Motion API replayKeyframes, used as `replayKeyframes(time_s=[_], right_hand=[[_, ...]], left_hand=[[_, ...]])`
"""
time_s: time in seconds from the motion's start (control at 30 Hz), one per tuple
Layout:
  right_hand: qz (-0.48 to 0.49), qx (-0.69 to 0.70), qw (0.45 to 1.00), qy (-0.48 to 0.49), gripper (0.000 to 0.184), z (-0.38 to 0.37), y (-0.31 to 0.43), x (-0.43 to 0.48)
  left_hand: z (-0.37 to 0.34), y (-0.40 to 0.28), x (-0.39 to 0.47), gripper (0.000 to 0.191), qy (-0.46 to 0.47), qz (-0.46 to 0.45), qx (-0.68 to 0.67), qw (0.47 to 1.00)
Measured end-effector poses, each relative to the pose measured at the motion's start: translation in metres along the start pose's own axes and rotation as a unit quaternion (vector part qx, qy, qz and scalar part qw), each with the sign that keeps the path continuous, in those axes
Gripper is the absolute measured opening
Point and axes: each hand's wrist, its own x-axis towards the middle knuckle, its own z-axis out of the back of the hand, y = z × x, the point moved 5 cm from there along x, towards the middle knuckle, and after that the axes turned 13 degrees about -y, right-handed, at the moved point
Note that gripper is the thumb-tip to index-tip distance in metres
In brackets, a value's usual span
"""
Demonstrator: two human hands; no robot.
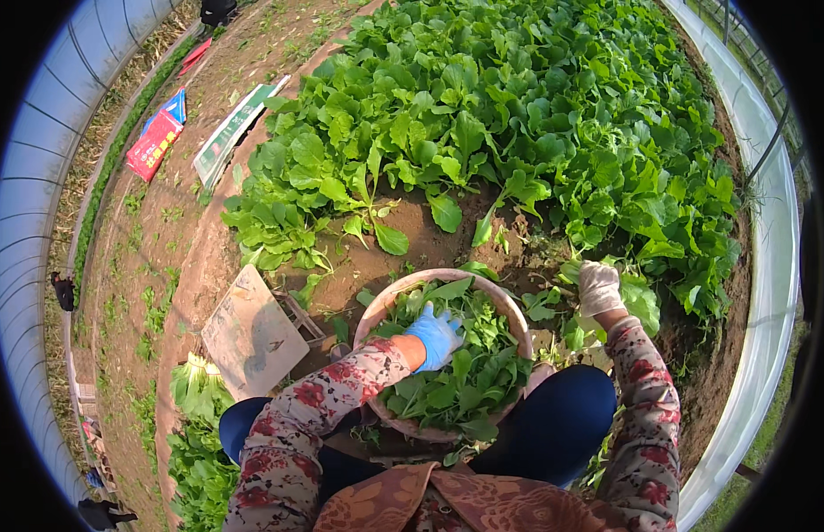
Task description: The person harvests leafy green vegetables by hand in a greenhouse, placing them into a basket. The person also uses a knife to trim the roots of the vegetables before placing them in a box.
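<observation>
A round pinkish basket point(526, 332) full of loose leafy greens point(475, 392) stands between my knees. My left hand point(434, 337), in a blue glove, rests on the greens inside it with its fingers spread. To the right of the basket, my right hand point(599, 289), in a whitish cloth glove, is closed around leafy greens point(571, 270) at the edge of the planted bed; its fingertips are hidden. Dense rows of leafy green plants point(478, 113) grow ahead of both hands. One plant point(372, 213) leans over bare soil beyond the basket.
A square board point(256, 336) lies tilted beside a small wooden frame point(299, 316) on the left. Below it are bundled greens point(200, 386). Printed sacks point(155, 143) and a green-white sheet point(236, 130) lie on the soil at upper left. White plastic film point(771, 266) borders the right side.
</observation>
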Motion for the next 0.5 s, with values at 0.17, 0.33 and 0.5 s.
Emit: replayKeyframes(time_s=[0.17,0.33,0.5], right_hand=[[0.079,0.397,0.909,-0.095,0.027,0.209,0.035,-0.009],[0.000,0.722,0.686,0.089,0.037,0.304,0.078,-0.046],[-0.065,0.862,0.474,0.164,0.037,0.331,0.134,-0.079]], left_hand=[[0.064,0.025,-0.075,0.042,-0.066,0.006,0.110,0.992],[0.162,0.024,-0.177,0.032,-0.529,-0.010,-0.011,0.848],[0.163,0.040,-0.221,0.025,-0.559,0.098,-0.338,0.751]])
